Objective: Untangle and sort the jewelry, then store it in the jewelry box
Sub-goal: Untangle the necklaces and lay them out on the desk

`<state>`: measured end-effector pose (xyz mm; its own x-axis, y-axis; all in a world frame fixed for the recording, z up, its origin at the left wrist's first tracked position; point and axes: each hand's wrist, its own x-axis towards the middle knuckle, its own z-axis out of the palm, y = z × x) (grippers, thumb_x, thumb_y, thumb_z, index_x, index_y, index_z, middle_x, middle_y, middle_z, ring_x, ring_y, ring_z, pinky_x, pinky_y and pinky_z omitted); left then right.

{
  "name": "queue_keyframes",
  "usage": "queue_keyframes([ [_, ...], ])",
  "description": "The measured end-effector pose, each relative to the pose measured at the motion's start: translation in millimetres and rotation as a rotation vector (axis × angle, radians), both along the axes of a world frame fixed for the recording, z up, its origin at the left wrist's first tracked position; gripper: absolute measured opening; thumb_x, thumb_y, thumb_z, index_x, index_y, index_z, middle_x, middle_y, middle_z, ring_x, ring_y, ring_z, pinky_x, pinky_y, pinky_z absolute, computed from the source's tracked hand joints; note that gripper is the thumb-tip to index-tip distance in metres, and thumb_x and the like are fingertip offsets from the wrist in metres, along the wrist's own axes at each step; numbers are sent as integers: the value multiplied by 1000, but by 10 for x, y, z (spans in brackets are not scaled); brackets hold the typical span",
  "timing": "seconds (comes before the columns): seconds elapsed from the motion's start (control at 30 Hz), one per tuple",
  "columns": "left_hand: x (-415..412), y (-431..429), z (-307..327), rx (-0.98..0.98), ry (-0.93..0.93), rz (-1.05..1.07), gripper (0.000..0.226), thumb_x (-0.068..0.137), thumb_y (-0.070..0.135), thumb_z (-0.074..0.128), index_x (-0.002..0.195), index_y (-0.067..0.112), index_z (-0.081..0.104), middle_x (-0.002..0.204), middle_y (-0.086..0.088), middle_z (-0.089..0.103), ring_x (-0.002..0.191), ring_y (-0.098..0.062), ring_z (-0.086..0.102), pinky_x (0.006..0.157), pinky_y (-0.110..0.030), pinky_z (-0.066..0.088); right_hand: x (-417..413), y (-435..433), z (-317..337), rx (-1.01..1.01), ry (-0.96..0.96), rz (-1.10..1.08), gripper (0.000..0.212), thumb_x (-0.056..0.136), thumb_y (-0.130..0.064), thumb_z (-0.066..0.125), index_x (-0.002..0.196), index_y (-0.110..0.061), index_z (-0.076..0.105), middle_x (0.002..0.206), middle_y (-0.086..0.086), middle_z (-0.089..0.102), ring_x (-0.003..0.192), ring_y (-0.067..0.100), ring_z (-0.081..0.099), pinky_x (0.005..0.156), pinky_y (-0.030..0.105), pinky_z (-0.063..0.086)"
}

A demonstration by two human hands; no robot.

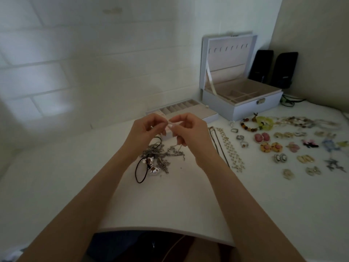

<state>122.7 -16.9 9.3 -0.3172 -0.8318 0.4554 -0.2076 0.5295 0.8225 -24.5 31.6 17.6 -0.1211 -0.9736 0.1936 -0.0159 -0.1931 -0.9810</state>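
A tangle of silver chains [160, 157] lies on the white table, with a black cord [138, 171] and a bow-shaped pendant [152, 166] in it. My left hand [146, 130] and my right hand [186, 129] are raised just above the tangle, fingertips close together, each pinching a thin chain strand that hangs down to the pile. The white jewelry box [245, 104] stands open at the back right, its compartments showing. A removable ring tray [181, 109] lies behind my hands.
Sorted jewelry covers the table's right side: two laid-out necklaces [226, 148], rings [240, 138], bead bracelets [253, 122] and several earring pairs [272, 146]. Two black speakers [273, 67] stand behind the box. The table's front edge [160, 229] is near my lap.
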Motion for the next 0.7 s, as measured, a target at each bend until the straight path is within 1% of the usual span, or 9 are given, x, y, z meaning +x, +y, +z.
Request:
queue_keyframes([
  [0.13, -163, -26, 235, -40, 114, 9, 15, 90, 2, 56, 83, 13, 62, 61, 10, 61, 62, -3, 57, 67, -15, 47, -150, 195, 13, 43, 184, -47, 12, 84, -11, 68, 95, -14, 68, 61, 1, 63, 43, -1, 51, 47, 16, 41],
  [0.2, -296, -18, 343, -44, 145, -4, 13, 91, 1, 55, 84, 10, 62, 63, 7, 61, 60, -1, 56, 63, -12, 44, -245, 328, 27, 29, 207, -74, 9, 84, -11, 68, 92, -13, 71, 58, 0, 64, 45, 0, 52, 49, 14, 41],
  [0.3, -525, -34, 411, -18, 133, -10, 11, 92, 3, 55, 85, 10, 62, 66, 3, 63, 58, 0, 56, 57, -10, 41, -378, 536, 20, 16, 182, -81, 11, 85, -9, 67, 95, -13, 69, 61, 5, 65, 48, 4, 55, 47, 12, 40],
  [0.4, -740, -104, 394, 62, 122, 2, 12, 91, 9, 58, 83, 16, 64, 65, 9, 66, 58, -3, 56, 56, -14, 41, -509, 738, -33, 3, 144, -157, 20, 84, -5, 68, 100, -16, 64, 66, 8, 66, 50, 9, 58, 48, 17, 44],
  [0.47, -880, -137, 387, 128, 112, 0, 12, 91, 9, 58, 84, 16, 65, 68, 7, 66, 59, -2, 56, 57, -15, 41, -594, 872, -93, 0, 125, -232, 25, 82, -5, 69, 103, -19, 64, 69, 10, 65, 54, 9, 59, 51, 18, 46],
  [0.53, -1020, -145, 381, 201, 93, -12, 12, 92, 11, 57, 86, 15, 66, 71, 6, 67, 58, 0, 56, 57, -14, 41, -681, 1003, -169, 14, 152, -313, 29, 81, -8, 71, 104, -24, 65, 69, 6, 65, 59, 8, 61, 56, 21, 50],
  [0.6, -1131, -136, 351, 258, 64, -27, 14, 92, 12, 57, 83, 17, 65, 72, 6, 67, 60, -1, 56, 58, -15, 41, -739, 1098, -243, 41, 186, -371, 30, 81, -11, 71, 105, -27, 66, 69, 5, 66, 65, 12, 63, 66, 30, 56],
  [0.67, -1263, -112, 290, 294, 21, -44, 13, 93, 12, 56, 84, 16, 64, 73, 5, 66, 63, -3, 56, 59, -17, 41, -797, 1186, -280, 72, 197, -405, 25, 81, -14, 71, 98, -32, 69, 70, 5, 67, 70, 19, 65, 72, 36, 58],
  [0.7, -1327, -96, 253, 302, 8, -47, 11, 93, 11, 56, 87, 13, 64, 73, 4, 66, 63, -4, 55, 58, -16, 41, -829, 1224, -291, 83, 209, -421, 21, 81, -15, 71, 91, -33, 70, 68, 3, 67, 69, 18, 65, 71, 35, 58],
])
